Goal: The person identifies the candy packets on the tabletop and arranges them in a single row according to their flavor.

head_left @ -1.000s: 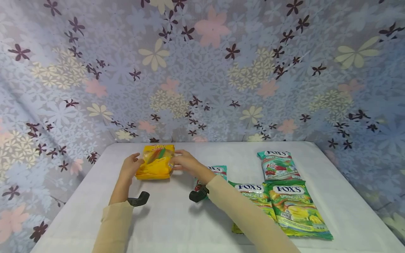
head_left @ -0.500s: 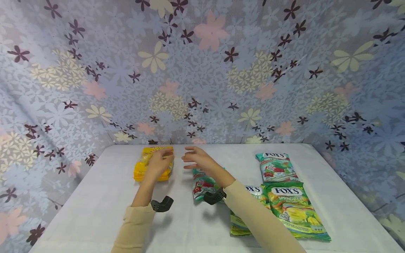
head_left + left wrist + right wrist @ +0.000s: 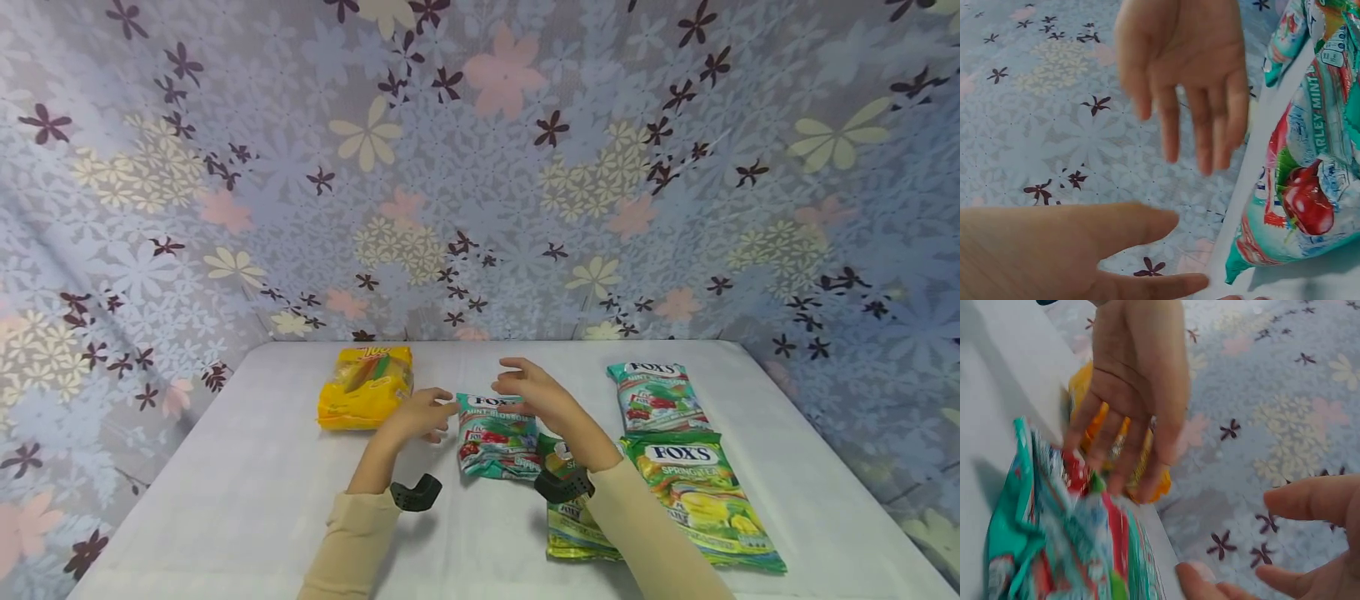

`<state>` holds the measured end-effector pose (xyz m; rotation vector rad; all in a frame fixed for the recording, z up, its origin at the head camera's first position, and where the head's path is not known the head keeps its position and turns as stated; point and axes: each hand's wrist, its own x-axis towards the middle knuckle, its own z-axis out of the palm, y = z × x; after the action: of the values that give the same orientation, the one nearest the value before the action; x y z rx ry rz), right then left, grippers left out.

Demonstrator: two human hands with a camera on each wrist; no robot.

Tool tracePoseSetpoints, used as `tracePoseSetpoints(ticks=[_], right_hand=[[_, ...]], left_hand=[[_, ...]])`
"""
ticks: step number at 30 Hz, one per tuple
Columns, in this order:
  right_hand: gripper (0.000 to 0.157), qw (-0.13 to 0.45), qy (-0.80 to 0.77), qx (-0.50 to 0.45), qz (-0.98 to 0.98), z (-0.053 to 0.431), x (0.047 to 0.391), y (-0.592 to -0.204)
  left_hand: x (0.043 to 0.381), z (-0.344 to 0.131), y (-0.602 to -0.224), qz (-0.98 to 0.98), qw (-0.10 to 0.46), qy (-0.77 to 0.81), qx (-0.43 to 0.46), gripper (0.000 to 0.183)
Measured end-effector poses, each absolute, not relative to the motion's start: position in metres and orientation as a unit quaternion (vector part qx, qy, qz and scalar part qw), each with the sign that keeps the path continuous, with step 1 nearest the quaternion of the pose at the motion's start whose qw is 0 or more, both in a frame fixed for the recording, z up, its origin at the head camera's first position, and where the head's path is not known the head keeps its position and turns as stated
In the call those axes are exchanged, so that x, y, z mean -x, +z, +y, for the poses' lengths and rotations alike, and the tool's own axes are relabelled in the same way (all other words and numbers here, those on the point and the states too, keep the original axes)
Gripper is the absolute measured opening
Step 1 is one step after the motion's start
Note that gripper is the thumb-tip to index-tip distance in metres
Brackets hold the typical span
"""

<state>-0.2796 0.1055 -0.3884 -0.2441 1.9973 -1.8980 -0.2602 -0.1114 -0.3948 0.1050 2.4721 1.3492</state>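
Note:
A teal Fox's mint candy bag (image 3: 495, 437) lies on the table between my two hands. My left hand (image 3: 416, 417) hovers at its left side, fingers spread and holding nothing. Over its upper right edge is my right hand (image 3: 547, 404), also empty with fingers loosely extended. In the left wrist view the candy bag (image 3: 1310, 200) stands apart from the left fingers. The right wrist view has the same bag (image 3: 1072, 544) below, with my left hand (image 3: 1138, 387) reaching in beyond it. A yellow candy bag (image 3: 367, 392) rests at the back left, untouched.
Green Fox's spring tea bags (image 3: 705, 500) lie at the right, one partly under my right forearm (image 3: 652, 533). Behind them is another teal Fox's bag (image 3: 658, 400). The white table (image 3: 225, 500) meets a flowered cloth (image 3: 480, 208) at the back.
Both hands have left the yellow bag and moved right, to either side of the nearer teal bag. The yellow bag stays at the back left.

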Motion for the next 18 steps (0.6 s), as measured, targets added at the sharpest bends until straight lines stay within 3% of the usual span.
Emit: tracePoseSetpoints(ticks=[7,18], right_hand=[[0.064,0.197,-0.657,0.084,0.722,0.133,0.266,-0.398],[0.068,0.230,-0.623,0.067,0.744,0.151,0.259,-0.402]], left_hand=[[0.258,-0.108,-0.403,0.861,0.217,0.455,-0.066,0.050],[0.255,-0.106,-0.406,0.864,0.231,0.440,-0.075,0.061]])
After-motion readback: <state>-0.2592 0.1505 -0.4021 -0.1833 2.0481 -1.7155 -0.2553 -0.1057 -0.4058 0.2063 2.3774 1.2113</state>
